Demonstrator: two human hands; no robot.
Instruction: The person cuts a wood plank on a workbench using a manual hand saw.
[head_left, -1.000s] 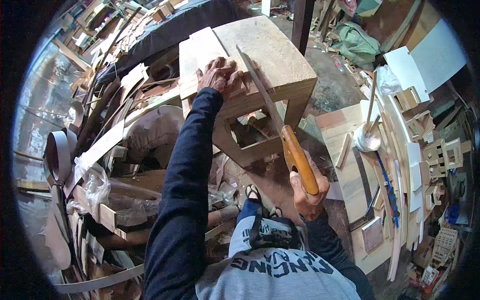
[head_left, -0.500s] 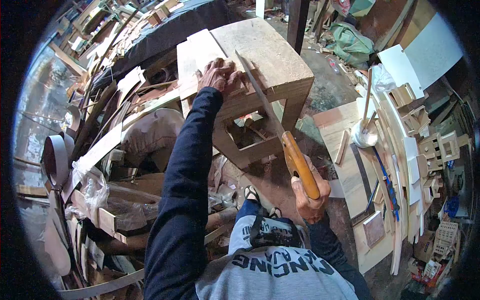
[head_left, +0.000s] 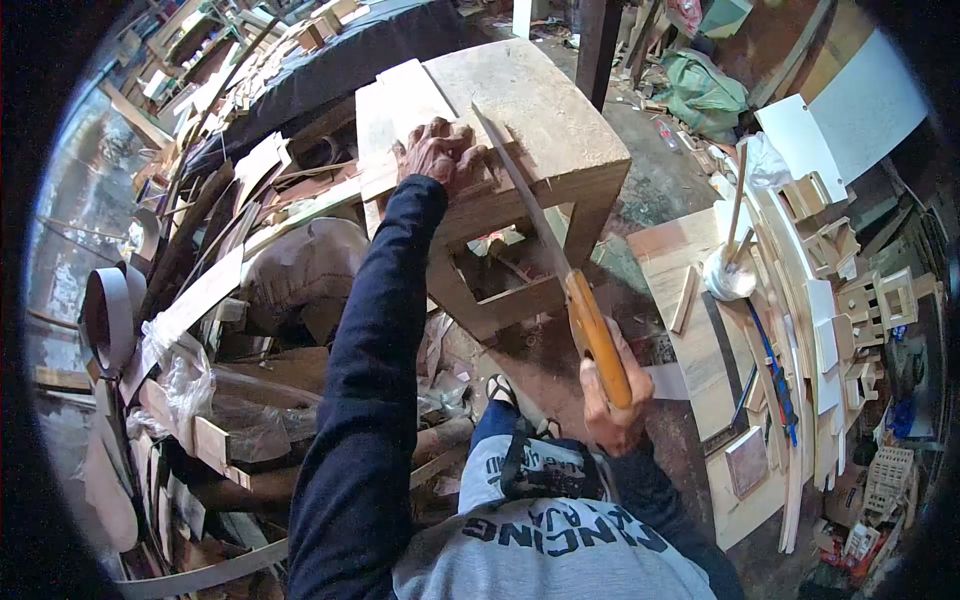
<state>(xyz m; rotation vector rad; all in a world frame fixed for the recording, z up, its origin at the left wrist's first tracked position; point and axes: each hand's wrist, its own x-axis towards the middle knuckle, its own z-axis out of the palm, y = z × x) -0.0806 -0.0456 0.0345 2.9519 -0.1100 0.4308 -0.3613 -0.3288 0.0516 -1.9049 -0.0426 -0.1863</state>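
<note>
My right hand (head_left: 618, 392) is wrapped round the orange wooden handle of a handsaw (head_left: 598, 335). The saw's long blade reaches up and to the left, over the front edge of a wooden stool-like stand (head_left: 560, 100). On the stand's top, my left hand (head_left: 438, 155) presses down with bent, spread fingers on a pale wooden board (head_left: 412, 95), just left of the blade. Small wood pieces lie under and beside my left fingers; their exact outlines are partly hidden by the hand.
Scrap wood and clear plastic (head_left: 185, 385) crowd the left side. On the right, a plywood sheet (head_left: 735, 420) bears a white container (head_left: 728, 275), sticks and a blue tool (head_left: 782, 400). A green sack (head_left: 700, 88) lies at the back right.
My right hand and the saw have shifted slightly, the handle a little to the left and more upright. My left hand stays on the board.
</note>
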